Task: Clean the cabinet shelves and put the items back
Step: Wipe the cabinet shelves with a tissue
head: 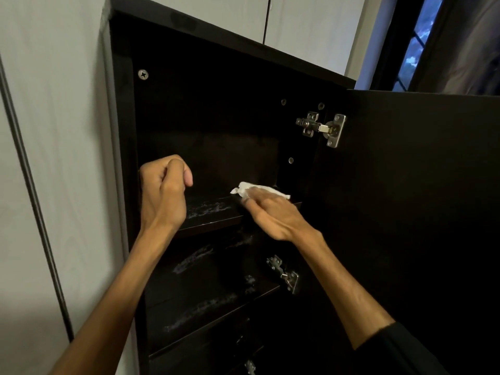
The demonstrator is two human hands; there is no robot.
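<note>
The right hand (273,215) presses a crumpled white tissue (253,189) flat on the dark wooden top shelf (211,215); its dusty streaks lie leftward, nearer the loosely curled, empty left hand (162,190).

Matt dark wood-look shelf (211,212), crumpled white paper tissue (251,189), shiny metal hinge (322,128)

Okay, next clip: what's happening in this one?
A person is wiping inside an open dark cabinet. The right hand presses a white cloth onto the upper shelf, while the left hand grips the cabinet's left edge. Whitish streaks show on this shelf and those below. No items are on the visible shelves.
</note>
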